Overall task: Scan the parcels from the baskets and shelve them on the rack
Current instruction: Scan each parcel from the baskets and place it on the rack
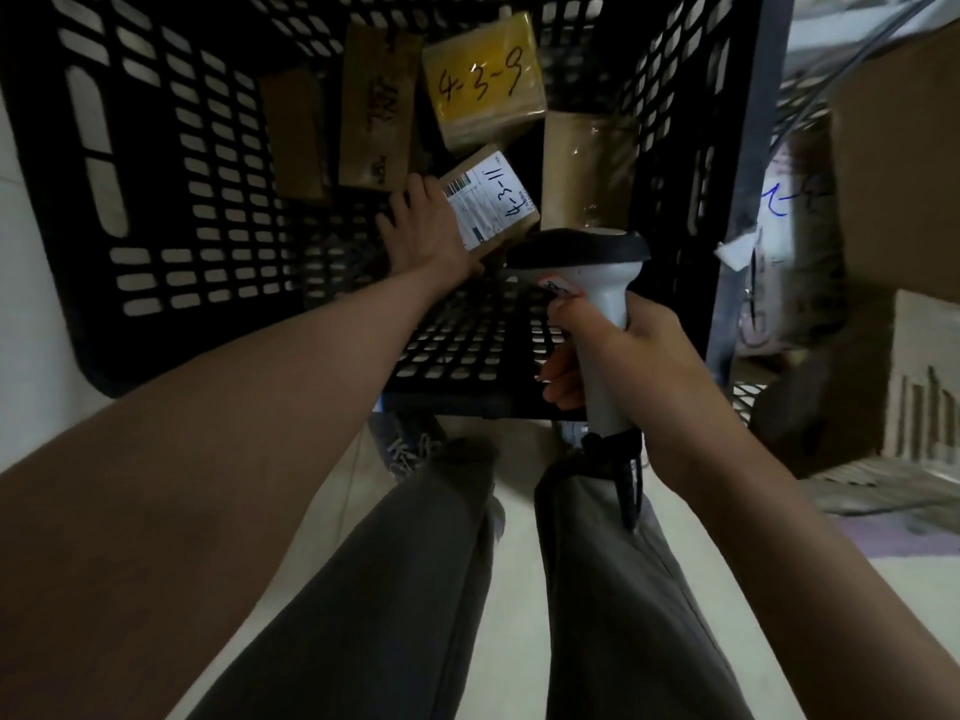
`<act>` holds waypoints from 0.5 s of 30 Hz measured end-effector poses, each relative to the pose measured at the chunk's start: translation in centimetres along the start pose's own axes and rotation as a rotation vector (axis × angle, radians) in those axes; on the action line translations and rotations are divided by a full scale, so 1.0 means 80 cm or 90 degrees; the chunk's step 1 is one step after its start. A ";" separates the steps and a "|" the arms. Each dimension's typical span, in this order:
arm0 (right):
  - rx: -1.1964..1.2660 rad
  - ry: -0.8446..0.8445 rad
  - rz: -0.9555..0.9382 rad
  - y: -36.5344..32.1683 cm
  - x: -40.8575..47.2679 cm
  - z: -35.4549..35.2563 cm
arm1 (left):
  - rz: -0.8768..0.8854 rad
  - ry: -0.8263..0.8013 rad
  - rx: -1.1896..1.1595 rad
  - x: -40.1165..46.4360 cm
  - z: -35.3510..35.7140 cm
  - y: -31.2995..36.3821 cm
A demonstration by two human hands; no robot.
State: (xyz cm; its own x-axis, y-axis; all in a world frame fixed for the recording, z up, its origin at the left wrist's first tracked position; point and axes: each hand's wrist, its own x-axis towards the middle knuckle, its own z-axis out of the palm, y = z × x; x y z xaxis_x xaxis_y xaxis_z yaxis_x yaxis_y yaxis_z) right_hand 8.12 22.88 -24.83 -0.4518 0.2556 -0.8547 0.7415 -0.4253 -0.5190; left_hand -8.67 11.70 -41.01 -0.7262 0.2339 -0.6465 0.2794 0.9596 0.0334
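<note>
With my left hand (423,228) gripping the labelled parcel (491,200) in the basket (171,210), I'd tilt its barcode squarely toward the scanner (597,304) clutched in my right hand (618,350).

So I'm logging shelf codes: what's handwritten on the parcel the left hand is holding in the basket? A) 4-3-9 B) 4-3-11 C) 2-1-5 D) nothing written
B: the left hand holds the brown parcel whose white label reads 4-3-11, while 4-3-9 is on the yellow parcel lying farther back in the basket.
</note>
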 end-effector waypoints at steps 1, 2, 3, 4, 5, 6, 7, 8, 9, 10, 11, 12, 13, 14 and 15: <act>-0.006 0.004 -0.004 -0.002 -0.003 -0.002 | -0.005 0.004 -0.002 -0.007 -0.004 -0.001; -0.008 0.007 -0.006 -0.005 -0.008 -0.005 | -0.011 0.008 -0.008 -0.016 -0.009 -0.002; -0.006 0.008 -0.008 -0.008 -0.015 -0.008 | -0.014 0.010 -0.018 -0.027 -0.015 -0.004; -0.001 0.006 -0.009 -0.012 -0.023 -0.011 | -0.015 0.013 -0.028 -0.038 -0.022 -0.007; 0.004 0.002 -0.012 -0.017 -0.033 -0.015 | -0.013 0.018 -0.041 -0.050 -0.030 -0.009; 0.009 -0.002 -0.015 -0.022 -0.045 -0.019 | -0.009 0.024 -0.059 -0.063 -0.039 -0.012; 0.011 -0.005 -0.017 -0.028 -0.056 -0.023 | -0.006 0.031 -0.083 -0.077 -0.050 -0.015; 0.008 -0.008 -0.020 -0.035 -0.069 -0.028 | -0.003 0.040 -0.108 -0.091 -0.062 -0.016; 0.003 -0.012 -0.023 -0.043 -0.084 -0.033 | -0.002 0.049 -0.129 -0.108 -0.075 -0.017; 0.000 -0.016 -0.025 -0.052 -0.099 -0.038 | -0.002 0.060 -0.145 -0.125 -0.089 -0.017; -0.002 -0.020 -0.026 -0.060 -0.116 -0.043 | -0.002 0.072 -0.157 -0.144 -0.103 -0.016; -0.004 -0.023 -0.027 -0.070 -0.134 -0.048 | -0.002 0.087 -0.168 -0.164 -0.117 -0.015; -0.006 -0.024 -0.030 -0.080 -0.152 -0.052 | -0.001 0.107 -0.179 -0.186 -0.132 -0.014; -0.011 -0.026 -0.033 -0.092 -0.172 -0.056 | -0.002 0.129 -0.193 -0.208 -0.147 -0.014; -0.017 -0.030 -0.038 -0.105 -0.192 -0.059 | -0.003 0.153 -0.212 -0.230 -0.165 -0.015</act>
State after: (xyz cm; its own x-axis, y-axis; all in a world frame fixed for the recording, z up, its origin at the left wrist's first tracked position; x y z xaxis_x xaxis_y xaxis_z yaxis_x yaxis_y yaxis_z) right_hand 11.20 26.60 -7.36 -0.5184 0.2388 -0.8211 0.7250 -0.3865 -0.5701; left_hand -3.90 8.31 -19.10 -0.8645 0.2207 -0.4515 0.0851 0.9497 0.3012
